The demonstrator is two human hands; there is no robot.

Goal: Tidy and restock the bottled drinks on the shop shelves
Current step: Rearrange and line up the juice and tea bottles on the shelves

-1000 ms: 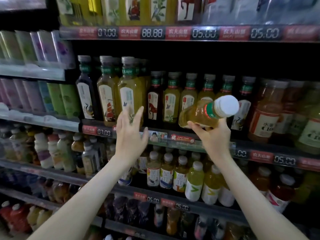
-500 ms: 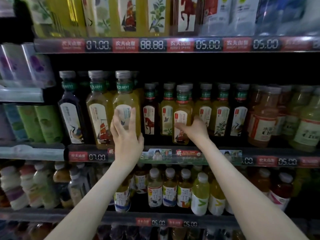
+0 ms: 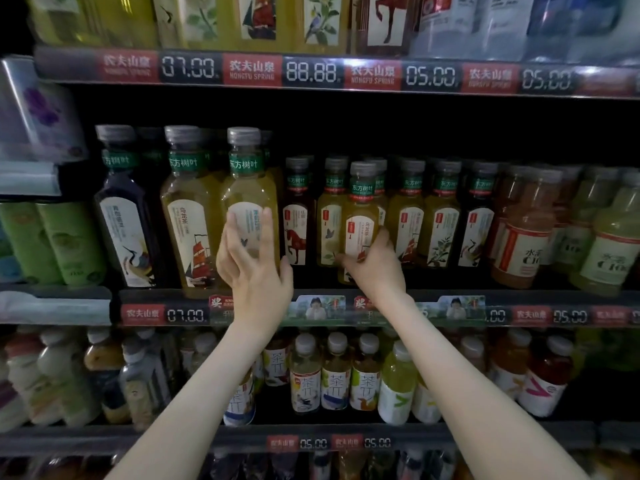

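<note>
**Both hands on tea bottles at the middle shelf**

From my remote seat I see the small yellow tea bottle (image 3: pixel 361 216) upright in the right hand (image 3: pixel 379 268). The thumb crosses the front of its ship label and the other fingers wrap round its right side, a firm grasp low on the body. The bottle sits forward of the row of small bottles behind that hand. Its base is down by the shelf lip (image 3: pixel 519 299), but the hand hides whether it stands on the board.

The left hand (image 3: pixel 254 271) is released. Its fingers run nearly straight up the front of the large yellow tea bottle (image 3: pixel 249 181), lying against the white label, with the thumb out to the right.

Between the two hands stands a dark bottle with a horse label (image 3: pixel 296 220). Just left of the left hand is a large bottle with a ship label (image 3: pixel 188 216), and further left a dark bottle with a crane label (image 3: pixel 121 220). Green cans (image 3: pixel 52 240) lie beyond that, on a neighbouring rack.

Well to the right of the right hand stand orange drink bottles (image 3: pixel 519 244).

Above both hands runs a price strip (image 3: pixel 311 71) reading 07.00, 88.88 and 05.00. Below the wrists, a lower shelf holds smaller bottles with white caps (image 3: pixel 337 375).
</note>
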